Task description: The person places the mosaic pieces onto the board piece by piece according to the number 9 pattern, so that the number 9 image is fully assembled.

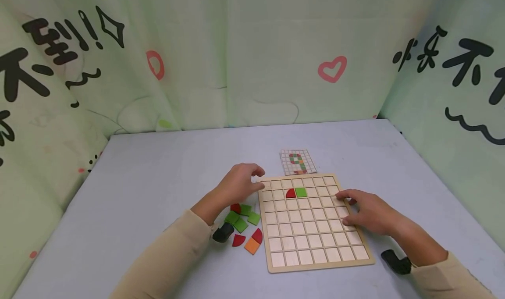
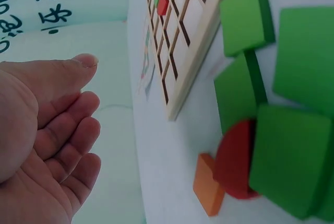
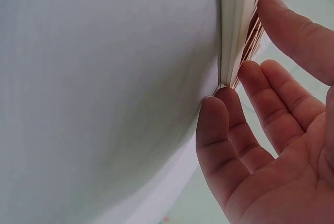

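On the pale bench (image 1: 177, 167), a gridded wooden board (image 1: 314, 241) carries a red quarter-round (image 1: 290, 193) and green square (image 1: 301, 192); my right hand (image 1: 368, 212) rests relaxed at its right edge. By its far-left corner my left hand (image 1: 240, 180) hovers empty, loosely curved. Beyond, black "不" (image 1: 467, 55) marks the greenish curtain (image 1: 272, 40).

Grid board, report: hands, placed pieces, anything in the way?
Left hand empty, by upper-left corner. Right hand at right edge. Grid board: one red piece, one green square, adjacent. Loose pieces left of it, not blocking.
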`<action>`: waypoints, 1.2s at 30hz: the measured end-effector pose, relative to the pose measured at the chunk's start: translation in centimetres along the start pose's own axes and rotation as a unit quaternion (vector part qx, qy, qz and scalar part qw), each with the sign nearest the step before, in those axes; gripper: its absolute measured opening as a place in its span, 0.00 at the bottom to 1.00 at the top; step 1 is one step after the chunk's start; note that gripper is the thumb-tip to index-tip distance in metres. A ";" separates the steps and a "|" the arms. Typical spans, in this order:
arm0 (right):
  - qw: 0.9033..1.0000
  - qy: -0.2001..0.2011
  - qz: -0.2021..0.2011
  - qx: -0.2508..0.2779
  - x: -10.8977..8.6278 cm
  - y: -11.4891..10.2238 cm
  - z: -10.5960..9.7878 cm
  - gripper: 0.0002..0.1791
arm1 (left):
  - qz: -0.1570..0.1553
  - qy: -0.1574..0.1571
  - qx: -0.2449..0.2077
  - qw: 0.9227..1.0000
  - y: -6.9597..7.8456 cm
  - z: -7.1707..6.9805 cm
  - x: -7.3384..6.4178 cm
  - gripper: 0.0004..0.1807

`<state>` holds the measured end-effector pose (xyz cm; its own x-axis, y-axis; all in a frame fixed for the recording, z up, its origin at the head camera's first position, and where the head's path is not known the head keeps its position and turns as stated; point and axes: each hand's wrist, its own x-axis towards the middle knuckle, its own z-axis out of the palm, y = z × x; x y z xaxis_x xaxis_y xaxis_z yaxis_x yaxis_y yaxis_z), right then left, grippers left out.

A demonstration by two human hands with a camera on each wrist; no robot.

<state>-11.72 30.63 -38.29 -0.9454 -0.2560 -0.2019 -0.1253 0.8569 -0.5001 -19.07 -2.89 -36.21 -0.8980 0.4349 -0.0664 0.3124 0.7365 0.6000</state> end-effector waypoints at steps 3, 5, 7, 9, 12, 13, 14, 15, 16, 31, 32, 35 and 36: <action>1.000 0.001 -0.001 0.001 0.0 0.0 0.0 0.34 | -0.004 0.006 -0.007 1.000 -0.8 -0.2 -0.3 0.19; 1.000 0.001 -0.002 0.004 0.0 0.0 -0.1 0.33 | -0.011 0.008 -0.010 1.000 -1.2 -0.3 -0.5 0.19; 1.000 0.000 -0.004 0.005 -0.1 0.0 -0.1 0.33 | -0.016 0.005 -0.011 1.000 -1.7 -0.4 -0.8 0.18; 1.000 0.001 -0.003 0.006 -0.1 0.0 -0.1 0.33 | -0.017 -0.004 -0.013 1.000 -2.1 -0.5 -1.0 0.18; 1.000 0.001 -0.003 0.006 -0.1 0.0 -0.1 0.33 | -0.015 -0.023 -0.016 0.999 -2.8 -0.6 -1.2 0.17; 1.000 0.001 -0.002 0.006 -0.1 0.0 -0.1 0.33 | -0.015 -0.028 -0.018 0.999 -3.1 -0.7 -1.3 0.17; 1.000 0.001 -0.002 0.007 -0.1 0.0 -0.1 0.33 | -0.016 -0.032 -0.020 0.999 -3.3 -0.7 -1.4 0.16; 1.000 0.001 -0.003 0.007 -0.1 0.1 -0.1 0.33 | -0.017 -0.035 -0.021 0.999 -3.5 -0.8 -1.5 0.16; 1.000 0.000 -0.004 0.008 -0.1 0.1 -0.1 0.34 | -0.016 -0.038 -0.020 0.999 -3.8 -0.8 -1.6 0.15; 1.000 0.001 -0.004 0.002 -0.1 0.1 0.0 0.34 | -0.040 -0.066 -0.008 0.997 -6.0 -0.6 -3.1 0.14; 1.000 0.001 -0.005 0.002 -0.1 0.1 0.0 0.34 | -0.039 -0.066 -0.008 0.997 -6.1 -0.6 -3.2 0.13; 1.000 0.001 -0.005 0.001 0.0 0.1 0.0 0.34 | -0.034 -0.064 -0.007 0.997 -6.4 -0.4 -3.5 0.12; 1.000 0.002 -0.005 0.002 0.0 0.2 0.0 0.34 | -0.031 -0.063 -0.005 0.997 -6.4 -0.4 -3.5 0.12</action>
<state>-11.70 30.79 -38.34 -0.9452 -0.2626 -0.1942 -0.1333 0.8530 -0.5046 -18.03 -9.38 -39.52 -0.8691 0.4506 -0.2039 0.2531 0.7594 0.5994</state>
